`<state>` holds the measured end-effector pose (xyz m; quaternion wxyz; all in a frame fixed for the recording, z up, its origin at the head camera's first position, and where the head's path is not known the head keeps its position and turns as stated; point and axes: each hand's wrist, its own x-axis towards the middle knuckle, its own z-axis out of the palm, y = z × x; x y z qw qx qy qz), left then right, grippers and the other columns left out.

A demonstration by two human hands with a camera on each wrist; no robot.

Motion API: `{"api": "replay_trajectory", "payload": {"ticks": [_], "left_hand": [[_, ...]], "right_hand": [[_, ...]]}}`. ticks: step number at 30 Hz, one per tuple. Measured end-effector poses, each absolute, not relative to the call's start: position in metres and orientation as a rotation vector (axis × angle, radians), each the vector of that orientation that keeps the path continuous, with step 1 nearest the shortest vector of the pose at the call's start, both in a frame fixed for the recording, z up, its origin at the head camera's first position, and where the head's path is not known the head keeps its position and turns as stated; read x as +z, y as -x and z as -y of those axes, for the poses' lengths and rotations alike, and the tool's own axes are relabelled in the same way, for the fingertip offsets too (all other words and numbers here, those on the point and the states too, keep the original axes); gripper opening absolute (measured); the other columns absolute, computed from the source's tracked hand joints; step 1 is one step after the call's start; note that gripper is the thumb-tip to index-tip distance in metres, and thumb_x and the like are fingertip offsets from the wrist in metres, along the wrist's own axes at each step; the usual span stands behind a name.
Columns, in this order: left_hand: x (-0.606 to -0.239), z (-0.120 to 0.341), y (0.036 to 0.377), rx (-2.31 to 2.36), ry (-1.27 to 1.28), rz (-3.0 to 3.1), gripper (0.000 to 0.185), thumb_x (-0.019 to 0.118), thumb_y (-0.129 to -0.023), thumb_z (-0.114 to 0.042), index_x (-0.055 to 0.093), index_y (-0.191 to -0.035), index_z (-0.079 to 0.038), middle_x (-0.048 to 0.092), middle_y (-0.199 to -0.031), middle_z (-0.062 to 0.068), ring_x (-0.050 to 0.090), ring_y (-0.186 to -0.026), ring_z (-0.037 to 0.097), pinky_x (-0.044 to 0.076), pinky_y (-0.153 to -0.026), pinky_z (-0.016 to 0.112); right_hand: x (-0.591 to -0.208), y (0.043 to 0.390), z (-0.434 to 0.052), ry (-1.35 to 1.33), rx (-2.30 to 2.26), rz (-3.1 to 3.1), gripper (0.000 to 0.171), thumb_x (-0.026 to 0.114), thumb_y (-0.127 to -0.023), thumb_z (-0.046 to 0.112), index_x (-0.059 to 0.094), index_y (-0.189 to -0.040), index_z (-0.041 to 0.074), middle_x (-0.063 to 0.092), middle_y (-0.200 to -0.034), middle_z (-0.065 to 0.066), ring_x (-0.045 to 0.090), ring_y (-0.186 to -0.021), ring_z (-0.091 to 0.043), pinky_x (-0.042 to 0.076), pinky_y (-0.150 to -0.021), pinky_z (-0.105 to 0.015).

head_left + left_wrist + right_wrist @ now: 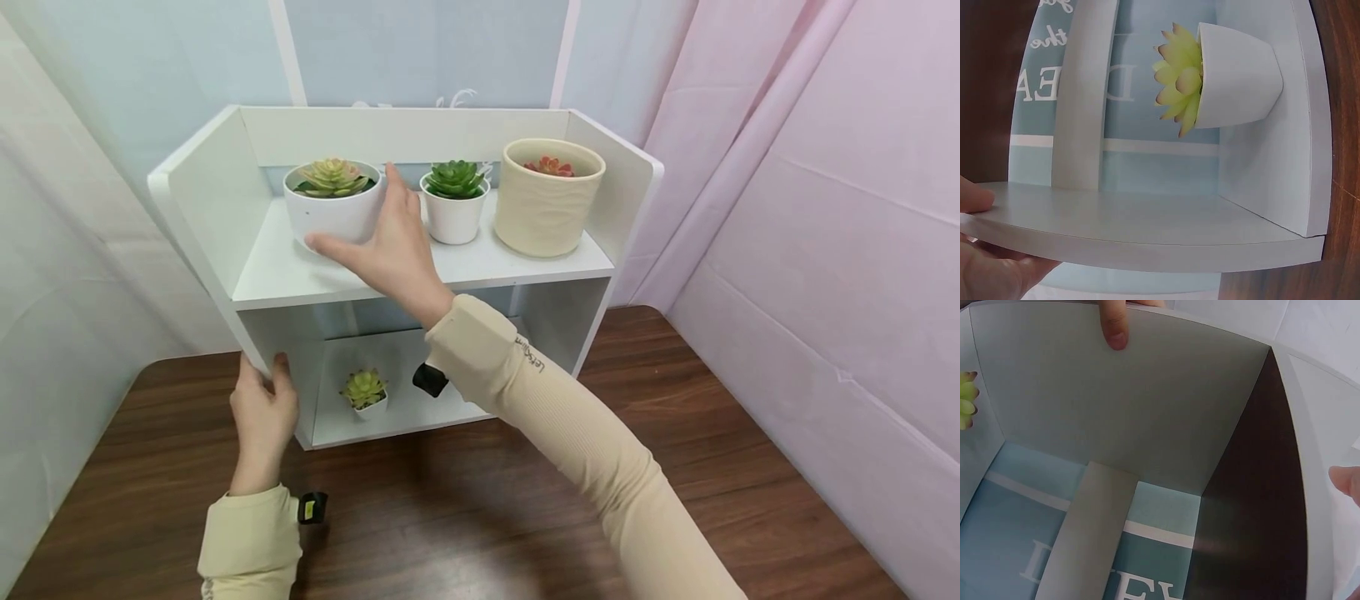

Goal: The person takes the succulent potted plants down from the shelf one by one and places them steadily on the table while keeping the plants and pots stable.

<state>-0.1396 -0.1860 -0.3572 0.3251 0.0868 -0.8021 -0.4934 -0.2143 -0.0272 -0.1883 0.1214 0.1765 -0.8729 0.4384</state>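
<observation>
A white two-tier shelf (337,287) stands on the brown wooden table. My left hand (262,412) grips the front edge of its left side panel, thumb inside and fingers outside; the left wrist view shows the panel between them. On the upper tier's left end is a wide white pot (330,218) holding a yellow-green and pink succulent (333,177). My right hand (393,242) holds this pot from the right, thumb across its lower front and fingers at its right side, partly hidden. A small succulent in a white pot (1241,78) stands on the lower tier.
Right of my right hand, a green succulent (454,178) sits in a small white pot (453,218). Beside it is a large cream pot (546,208) with a red succulent (551,167) inside. Pale curtains (817,208) hang around the table (450,500).
</observation>
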Motion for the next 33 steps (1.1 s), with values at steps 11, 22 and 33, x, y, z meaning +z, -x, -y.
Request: {"api": "replay_trajectory", "payload": {"ticks": [11,22,33], "left_hand": [[-0.3573,0.1819,0.1402,-1.302,-0.22,2.097,0.038,0.042,-0.1,-0.011,0.043,-0.133,0.007,0.052,-0.127,0.036,0.053,-0.111,0.055,0.043,-0.082,0.069],[-0.3578,0.1813,0.1391,-1.306,-0.234,2.103,0.039,0.042,-0.1,-0.012,0.043,-0.134,0.007,0.053,-0.127,0.036,0.054,-0.11,0.054,0.044,-0.081,0.069],[-0.3577,0.18,0.1385,-1.313,-0.227,2.092,0.039,0.043,-0.1,-0.011,0.044,-0.134,0.007,0.053,-0.128,0.035,0.053,-0.113,0.054,0.043,-0.082,0.069]], "right_hand": [[-0.1884,0.2191,0.0276,-0.503,1.333,2.553,0.116,0.08,-0.072,0.046,0.007,-0.154,0.011,0.026,-0.154,-0.007,0.029,-0.138,-0.015,0.031,-0.111,-0.027],[-0.1866,0.2226,0.0309,-0.471,1.366,2.568,0.114,0.08,-0.071,0.047,0.009,-0.154,0.013,0.026,-0.154,-0.005,0.032,-0.136,-0.013,0.032,-0.11,-0.026],[-0.1862,0.2239,0.0318,-0.457,1.388,2.555,0.113,0.082,-0.07,0.046,0.012,-0.152,0.011,0.035,-0.148,-0.006,0.04,-0.129,-0.014,0.036,-0.105,-0.026]]}}
